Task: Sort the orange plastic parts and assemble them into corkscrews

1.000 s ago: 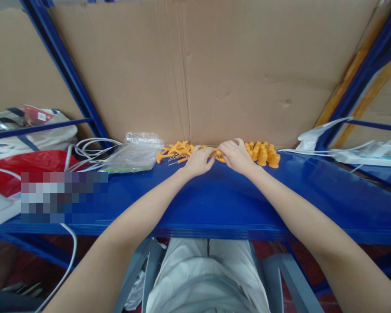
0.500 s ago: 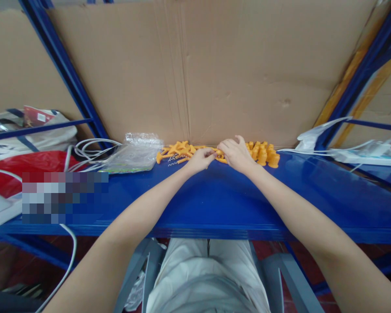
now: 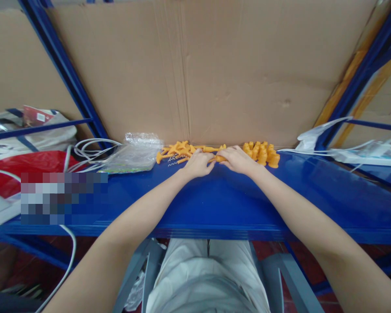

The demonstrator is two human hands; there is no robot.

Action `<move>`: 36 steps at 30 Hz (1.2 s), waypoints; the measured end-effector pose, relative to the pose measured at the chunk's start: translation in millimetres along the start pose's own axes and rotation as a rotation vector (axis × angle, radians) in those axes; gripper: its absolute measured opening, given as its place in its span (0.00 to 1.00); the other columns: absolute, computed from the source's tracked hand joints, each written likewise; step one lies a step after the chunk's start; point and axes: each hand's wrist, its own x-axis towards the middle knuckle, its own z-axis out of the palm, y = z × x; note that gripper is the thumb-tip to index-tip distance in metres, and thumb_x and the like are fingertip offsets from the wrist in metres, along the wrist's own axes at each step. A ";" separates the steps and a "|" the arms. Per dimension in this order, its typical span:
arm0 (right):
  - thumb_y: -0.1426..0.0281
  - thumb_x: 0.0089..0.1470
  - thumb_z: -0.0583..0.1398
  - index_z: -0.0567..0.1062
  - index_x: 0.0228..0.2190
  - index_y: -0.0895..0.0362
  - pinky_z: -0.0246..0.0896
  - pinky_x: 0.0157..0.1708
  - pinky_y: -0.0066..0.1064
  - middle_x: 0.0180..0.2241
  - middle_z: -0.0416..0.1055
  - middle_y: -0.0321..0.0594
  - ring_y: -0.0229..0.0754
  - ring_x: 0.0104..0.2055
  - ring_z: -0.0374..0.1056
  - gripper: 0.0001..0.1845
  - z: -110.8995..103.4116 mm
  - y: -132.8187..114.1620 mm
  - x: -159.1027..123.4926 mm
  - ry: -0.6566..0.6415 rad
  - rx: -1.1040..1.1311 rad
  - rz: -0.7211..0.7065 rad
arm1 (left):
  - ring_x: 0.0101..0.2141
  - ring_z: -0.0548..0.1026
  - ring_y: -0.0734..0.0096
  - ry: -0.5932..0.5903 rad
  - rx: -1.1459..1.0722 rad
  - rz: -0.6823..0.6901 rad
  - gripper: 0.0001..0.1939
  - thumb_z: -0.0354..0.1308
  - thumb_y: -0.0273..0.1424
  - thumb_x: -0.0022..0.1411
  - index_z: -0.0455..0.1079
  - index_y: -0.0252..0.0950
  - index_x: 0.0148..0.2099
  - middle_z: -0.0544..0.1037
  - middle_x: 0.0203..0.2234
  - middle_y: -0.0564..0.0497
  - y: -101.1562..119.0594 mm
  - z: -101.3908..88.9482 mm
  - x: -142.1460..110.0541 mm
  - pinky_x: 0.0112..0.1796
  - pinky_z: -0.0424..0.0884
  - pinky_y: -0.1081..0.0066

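Observation:
My left hand [image 3: 198, 164] and my right hand [image 3: 237, 160] meet over the back of the blue table, fingers closed on a small orange plastic part [image 3: 219, 158] between them. The fingers cover most of it, so its exact kind is hidden. To the left of my left hand lies a pile of orange star-like and branched plastic pieces [image 3: 181, 148], with thin metal spirals [image 3: 173, 160] in front. Just behind my hands are more slim orange pieces [image 3: 211, 148]. Beyond my right hand, several orange cup-shaped pieces [image 3: 262, 155] stand in a cluster.
A cardboard sheet [image 3: 234, 78] walls the back of the blue table [image 3: 208, 200]. Clear plastic bags [image 3: 133, 154], white cables [image 3: 91, 148] and a red bag [image 3: 35, 167] lie to the left. A white power strip [image 3: 371, 155] lies at the right.
My hands have drawn closer around the orange part, and my right hand's raised fingers have come down onto it. Slim pieces behind are more exposed.

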 end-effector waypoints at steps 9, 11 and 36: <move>0.75 0.62 0.55 0.75 0.44 0.59 0.48 0.46 0.39 0.41 0.77 0.50 0.51 0.47 0.68 0.11 -6.6 -7.0 2.9 0.060 -0.126 0.042 | 0.29 0.74 0.64 0.062 -0.109 -0.079 0.09 0.54 0.31 0.62 0.72 0.36 0.31 0.78 0.25 0.48 0.1 5.1 4.8 0.37 0.66 0.65; 0.77 0.62 0.54 0.74 0.44 0.58 0.47 0.46 0.40 0.40 0.77 0.49 0.51 0.46 0.68 0.12 -7.5 -7.2 2.8 0.096 -0.156 0.036 | 0.26 0.72 0.67 0.065 -0.271 -0.152 0.09 0.55 0.31 0.61 0.71 0.36 0.29 0.75 0.21 0.52 1.7 5.4 6.9 0.32 0.64 0.68; 0.61 0.56 0.59 0.78 0.41 0.63 0.61 0.50 0.51 0.44 0.75 0.61 0.60 0.50 0.70 0.18 -40.7 65.1 -27.2 -0.005 -0.143 0.927 | 0.21 0.67 0.78 0.308 -1.008 -0.747 0.10 0.63 0.32 0.58 0.70 0.36 0.26 0.70 0.18 0.56 -37.1 -6.4 8.4 0.25 0.64 0.77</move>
